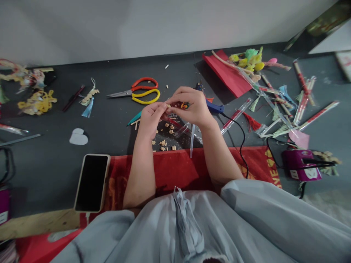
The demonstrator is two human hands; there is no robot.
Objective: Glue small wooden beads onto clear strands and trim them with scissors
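Over the dark table, my left hand (pixel 153 118) and my right hand (pixel 190 104) meet fingertip to fingertip. The left thumb and forefinger pinch a tiny pale wooden-looking piece (pixel 168 106), which the right fingertips also touch. A small orange, yellow and green object (pixel 184 105) shows within the curled fingers of my right hand; its kind is not clear. Below the hands lie several more small pale pieces (pixel 163 143), with crumbs around them. A translucent stick (pixel 192 140) lies below my right hand, and a teal pointed tool (pixel 134 118) lies beside my left.
Scissors (pixel 145 90) with red and yellow handles lie beyond my hands. A blue corded tool (pixel 215 106) is at right, its cable running across a red towel (pixel 181 164). A phone (pixel 92 182), red paper (pixel 227 75), wrapped sticks, tassels and a purple box (pixel 298 164) surround the work area.
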